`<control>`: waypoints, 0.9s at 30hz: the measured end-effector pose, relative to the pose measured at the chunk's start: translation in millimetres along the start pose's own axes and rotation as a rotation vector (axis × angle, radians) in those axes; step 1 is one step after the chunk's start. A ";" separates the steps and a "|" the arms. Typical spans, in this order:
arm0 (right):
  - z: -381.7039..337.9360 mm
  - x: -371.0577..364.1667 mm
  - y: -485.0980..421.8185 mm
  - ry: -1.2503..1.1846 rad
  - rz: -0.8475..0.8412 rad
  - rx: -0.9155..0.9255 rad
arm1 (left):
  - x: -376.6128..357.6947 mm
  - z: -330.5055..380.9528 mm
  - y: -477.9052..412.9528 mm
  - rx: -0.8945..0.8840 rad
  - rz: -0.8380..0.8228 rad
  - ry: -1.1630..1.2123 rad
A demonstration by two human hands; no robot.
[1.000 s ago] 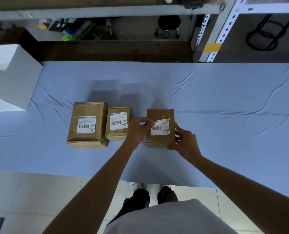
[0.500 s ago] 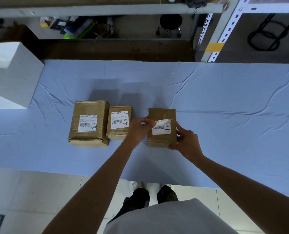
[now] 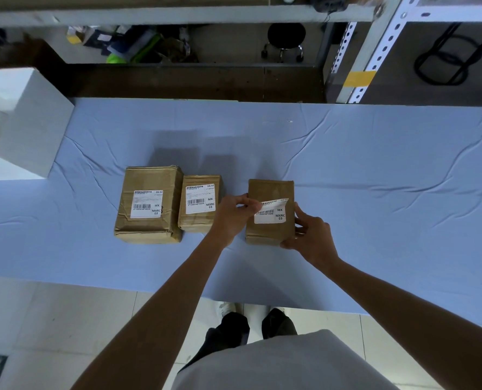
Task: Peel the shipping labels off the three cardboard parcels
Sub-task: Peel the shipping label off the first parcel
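Three brown cardboard parcels lie in a row on the blue cloth. The large left parcel (image 3: 149, 205) and the smaller middle parcel (image 3: 200, 202) each carry a flat white label. On the right parcel (image 3: 270, 192) the white label (image 3: 272, 213) is lifted at its upper left corner and folded back. My left hand (image 3: 232, 216) pinches that lifted corner. My right hand (image 3: 309, 232) grips the right parcel at its near right corner, thumb on the top face.
The blue cloth covers the table (image 3: 375, 178), with its near edge just in front of my legs. A white box (image 3: 23, 122) stands at the far left. Behind the table are metal shelf posts (image 3: 375, 52), a black stool (image 3: 286, 38) and floor clutter.
The peeled corner of the right parcel's label has come up slightly further. Both hands keep their holds, and the other two parcels have not moved.
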State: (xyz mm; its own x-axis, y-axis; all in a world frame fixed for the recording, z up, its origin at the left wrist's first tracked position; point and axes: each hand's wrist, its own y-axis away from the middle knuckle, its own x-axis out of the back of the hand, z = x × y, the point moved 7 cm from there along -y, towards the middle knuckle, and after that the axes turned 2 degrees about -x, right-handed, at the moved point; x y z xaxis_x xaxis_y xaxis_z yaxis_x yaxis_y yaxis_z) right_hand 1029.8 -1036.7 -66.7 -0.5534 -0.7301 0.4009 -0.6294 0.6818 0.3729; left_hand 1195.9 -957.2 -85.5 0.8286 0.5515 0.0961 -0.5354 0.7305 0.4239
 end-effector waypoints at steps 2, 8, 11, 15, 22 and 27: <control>-0.2 0.1 -0.3 -0.003 -0.004 -0.001 | 0.0 0.9 0.5 0.003 -0.002 0.005; -0.5 -0.5 0.1 0.002 -0.001 0.008 | -0.7 2.6 1.6 0.006 -0.028 0.011; -0.4 -1.0 -0.1 -0.010 -0.002 0.000 | -0.9 3.8 2.9 0.007 -0.028 -0.004; 0.1 -1.0 0.6 -0.027 0.000 -0.010 | -1.4 4.7 3.4 0.015 -0.021 -0.005; -0.2 -1.2 -0.2 -0.005 -0.007 -0.003 | -1.0 2.5 2.5 0.038 -0.023 -0.007; 0.2 -1.5 0.3 -0.003 -0.009 -0.012 | -2.0 5.6 3.0 0.042 -0.014 0.003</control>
State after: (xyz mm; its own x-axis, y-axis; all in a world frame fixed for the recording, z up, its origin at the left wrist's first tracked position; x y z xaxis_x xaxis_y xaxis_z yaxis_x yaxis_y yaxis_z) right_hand 1030.4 -1035.4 -67.3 -0.5494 -0.7365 0.3945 -0.6280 0.6755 0.3865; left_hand 1193.5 -958.4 -79.3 0.8356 0.5423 0.0874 -0.5161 0.7206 0.4631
